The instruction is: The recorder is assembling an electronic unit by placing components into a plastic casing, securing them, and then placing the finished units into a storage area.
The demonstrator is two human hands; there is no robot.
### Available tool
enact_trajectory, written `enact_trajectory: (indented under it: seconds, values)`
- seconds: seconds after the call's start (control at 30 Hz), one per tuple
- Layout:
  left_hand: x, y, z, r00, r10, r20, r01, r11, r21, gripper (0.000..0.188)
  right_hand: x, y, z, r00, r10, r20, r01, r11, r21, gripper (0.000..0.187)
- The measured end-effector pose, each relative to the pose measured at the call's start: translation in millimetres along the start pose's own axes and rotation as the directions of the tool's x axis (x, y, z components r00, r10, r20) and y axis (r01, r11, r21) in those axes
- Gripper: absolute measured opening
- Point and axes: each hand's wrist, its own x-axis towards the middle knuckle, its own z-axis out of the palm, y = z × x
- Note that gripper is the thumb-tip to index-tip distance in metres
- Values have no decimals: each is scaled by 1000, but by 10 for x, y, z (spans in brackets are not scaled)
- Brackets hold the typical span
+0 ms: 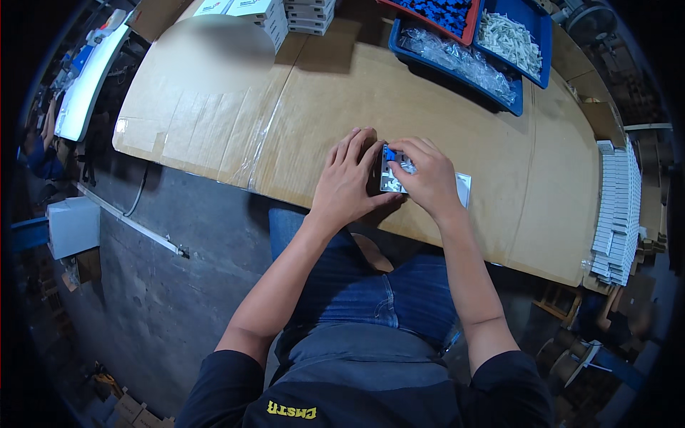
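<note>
A small shallow white box (pixel 391 185) lies in front of me near the table's front edge, with small white and clear pieces inside. My left hand (pixel 346 175) is braced round its left side, fingers at the far edge and thumb at the near edge. My right hand (pixel 430 173) reaches over the box from the right, thumb and forefinger pinching a small blue plastic piece (pixel 389 153) at the box's far left corner. Beside the right wrist lies a flat white panel (pixel 464 188), partly covered; whether it joins the box cannot be seen.
Cardboard covers the table (pixel 307 128). At the far right stand a blue tray of clear plastic bags (pixel 457 57), a red tray of blue pieces (pixel 442 16) and a blue tray of white pieces (pixel 510 39). White boxes (pixel 310 14) are stacked far left; stacked white pieces (pixel 617 214) line the right edge.
</note>
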Motion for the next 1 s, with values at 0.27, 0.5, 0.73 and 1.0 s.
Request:
enact_trajectory:
  seconds: [0.27,0.5,0.73,1.0]
  values:
    - [4,6,3,1000,9,0,-9,1000,12,93,-15,-1,9,1000,-7,-8,7,1000,-6,25]
    - [1,17,11,1000,5,-5,-5,1000,19,92,-49,44,25,998,-52,-26,51,997,-57,25]
    - [15,6,24,1000,-1,18,1,999,35,90,-112,-8,19,1000,-11,16,14,986,-167,30]
    - [-36,-3,20,999,35,16,-35,999,35,86,-267,-147,46,991,17,136,31,940,-339,48]
